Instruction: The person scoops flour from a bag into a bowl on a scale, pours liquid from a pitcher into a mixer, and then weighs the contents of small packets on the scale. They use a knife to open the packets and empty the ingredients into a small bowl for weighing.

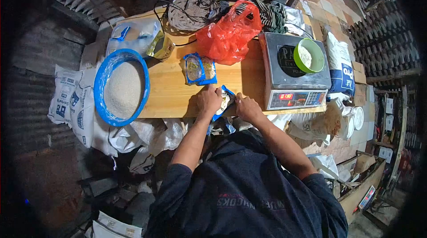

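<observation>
A small blue-edged packet [225,100] with pale contents showing is at the table's front edge, between my two hands. My left hand [209,100] is closed on its left side, fingers bent. At the packet's right side, my right hand [250,108] has its fingers curled in a pinch; the exact grip is partly hidden. Just beyond my left hand lie two more blue-edged clear packets [194,68] with yellowish contents, one overlapping the other.
A blue tub [99,91] of pale granules stands left on the wooden table [171,98]. At right, a digital scale [272,71] carries a green bowl [316,55] of white powder. Behind are a red plastic bag [231,33] and a gold pouch [161,47]. Sacks [66,89] flank the table.
</observation>
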Demonstrator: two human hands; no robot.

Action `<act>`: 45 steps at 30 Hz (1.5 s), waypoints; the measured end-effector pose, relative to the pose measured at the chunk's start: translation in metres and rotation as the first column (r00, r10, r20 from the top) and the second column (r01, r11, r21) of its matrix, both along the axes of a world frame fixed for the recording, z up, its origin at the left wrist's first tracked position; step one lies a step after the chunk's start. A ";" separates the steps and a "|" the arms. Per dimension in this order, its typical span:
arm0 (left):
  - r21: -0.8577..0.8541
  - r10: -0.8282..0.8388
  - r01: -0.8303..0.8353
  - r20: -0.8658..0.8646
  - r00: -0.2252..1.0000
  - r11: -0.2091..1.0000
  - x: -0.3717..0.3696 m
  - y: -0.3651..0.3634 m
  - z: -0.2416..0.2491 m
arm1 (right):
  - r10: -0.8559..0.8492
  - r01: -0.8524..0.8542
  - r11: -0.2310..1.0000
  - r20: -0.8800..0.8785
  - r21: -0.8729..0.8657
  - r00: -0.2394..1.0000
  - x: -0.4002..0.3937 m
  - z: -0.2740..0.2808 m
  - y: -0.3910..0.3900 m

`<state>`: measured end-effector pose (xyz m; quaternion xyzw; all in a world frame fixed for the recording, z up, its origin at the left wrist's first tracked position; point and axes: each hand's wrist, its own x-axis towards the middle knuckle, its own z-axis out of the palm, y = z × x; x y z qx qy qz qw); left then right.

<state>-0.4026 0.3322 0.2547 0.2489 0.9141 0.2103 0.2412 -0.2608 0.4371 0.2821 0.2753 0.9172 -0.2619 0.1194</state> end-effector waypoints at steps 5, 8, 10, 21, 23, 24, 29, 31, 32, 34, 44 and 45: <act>0.006 0.022 -0.022 0.013 1.000 1.000 0.003 0.000 0.014 | 0.017 -0.017 1.000 0.026 0.003 1.000 -0.013 0.012 0.001; 0.008 0.044 -0.044 -0.072 0.996 0.999 0.005 0.001 -0.003 | 0.128 -0.127 0.991 -0.026 0.045 0.991 -0.012 -0.023 0.004; 0.017 0.061 -0.060 -0.116 0.991 0.998 0.004 0.004 -0.006 | 0.083 -0.083 0.997 -0.059 0.005 0.995 -0.016 -0.014 0.000; 0.011 0.102 -0.102 -0.074 0.992 0.995 0.007 0.008 0.000 | 0.147 -0.147 0.989 0.012 0.030 0.989 -0.021 -0.013 -0.007; 0.029 0.114 -0.112 -0.071 0.991 0.993 0.008 0.007 -0.004 | 0.106 -0.106 0.994 0.041 0.005 0.994 -0.021 -0.013 -0.007; 0.021 0.111 -0.109 -0.080 0.991 0.994 0.008 0.008 -0.005 | 0.081 -0.081 0.997 0.042 -0.017 0.996 -0.018 -0.013 -0.008; 0.018 0.102 -0.101 -0.092 0.991 0.995 0.011 0.011 0.002 | 0.056 -0.056 0.998 0.006 -0.002 0.998 0.005 0.008 -0.010; 0.017 0.107 -0.106 -0.103 0.989 0.994 0.012 0.011 -0.006 | 0.036 -0.036 0.999 0.044 -0.008 0.998 0.010 0.009 -0.010; 0.017 0.111 -0.110 -0.110 0.988 0.994 0.012 0.012 -0.009 | 0.027 -0.026 1.000 0.062 -0.011 0.998 0.011 0.009 -0.010; -0.008 0.075 -0.076 -0.059 0.995 0.997 0.011 0.011 -0.004 | 0.045 -0.045 0.999 0.026 0.015 0.999 0.017 0.006 -0.010; -0.024 0.077 -0.081 -0.124 0.989 0.996 0.016 0.010 0.001 | 0.062 -0.061 0.998 -0.033 0.033 0.998 0.050 -0.011 -0.006; -0.005 0.080 -0.081 -0.118 0.990 0.997 0.015 0.009 -0.001 | 0.045 -0.045 0.999 -0.018 -0.010 0.999 0.051 -0.010 -0.003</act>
